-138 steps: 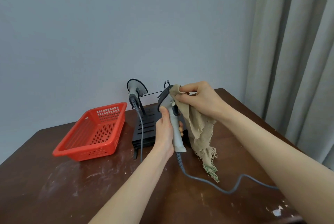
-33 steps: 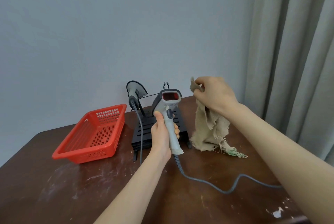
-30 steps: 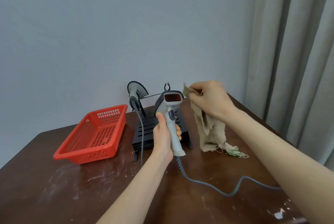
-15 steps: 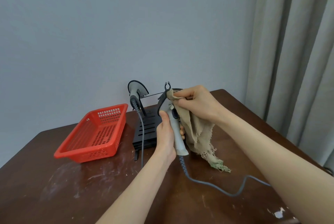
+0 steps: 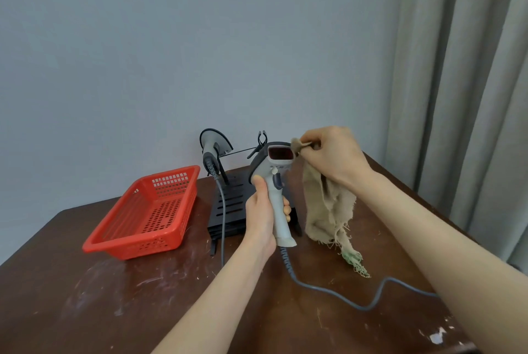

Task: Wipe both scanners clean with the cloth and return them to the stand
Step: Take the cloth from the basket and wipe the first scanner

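Head view: left hand (image 5: 261,216) fingers (image 5: 286,209) wrap the grey handle of the upright barcode scanner (image 5: 278,165), right hand (image 5: 334,156) fingers pinch a corner of the frayed cloth (image 5: 325,205) just beside its red window, the rest hanging below them toward the table (image 5: 114,296), while behind the left fingers the second scanner (image 5: 213,145) sits on the black stand (image 5: 228,205).

Soft, even, slightly dim light with no hard shadows; faint shade lies under the basket (image 5: 143,245) and stand (image 5: 234,208). The wall (image 5: 143,39) darkens toward its top corners. The near counter (image 5: 114,311) shows a dull sheen. The curtain (image 5: 471,96) at the right leans with wide-angle bend. Centre is sharp
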`<action>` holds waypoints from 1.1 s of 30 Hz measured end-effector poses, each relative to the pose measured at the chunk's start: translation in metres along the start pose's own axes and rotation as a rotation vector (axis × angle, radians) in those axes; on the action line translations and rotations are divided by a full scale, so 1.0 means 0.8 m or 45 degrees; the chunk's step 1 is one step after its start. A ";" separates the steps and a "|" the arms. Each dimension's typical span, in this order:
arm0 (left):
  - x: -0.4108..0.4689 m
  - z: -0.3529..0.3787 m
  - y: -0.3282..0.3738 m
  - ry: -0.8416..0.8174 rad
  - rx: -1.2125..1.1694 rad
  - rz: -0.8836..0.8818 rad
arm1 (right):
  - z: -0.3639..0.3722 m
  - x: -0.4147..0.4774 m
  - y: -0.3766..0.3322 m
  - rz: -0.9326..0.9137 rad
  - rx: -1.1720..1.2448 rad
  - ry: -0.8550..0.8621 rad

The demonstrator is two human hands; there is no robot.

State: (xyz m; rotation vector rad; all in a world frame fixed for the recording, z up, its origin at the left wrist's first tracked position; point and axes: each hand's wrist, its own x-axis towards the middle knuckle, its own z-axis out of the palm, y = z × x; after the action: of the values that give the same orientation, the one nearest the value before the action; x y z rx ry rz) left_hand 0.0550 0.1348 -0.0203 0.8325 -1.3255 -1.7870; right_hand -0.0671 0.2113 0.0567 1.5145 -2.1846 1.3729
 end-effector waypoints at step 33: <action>-0.008 0.006 0.009 0.127 0.059 0.005 | 0.015 -0.024 -0.003 -0.119 -0.138 0.009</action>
State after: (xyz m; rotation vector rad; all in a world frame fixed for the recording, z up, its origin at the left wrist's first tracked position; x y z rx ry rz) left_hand 0.0558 0.1408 -0.0116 0.9317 -1.3070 -1.6948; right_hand -0.0521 0.2148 0.0402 1.5489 -2.1180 1.2091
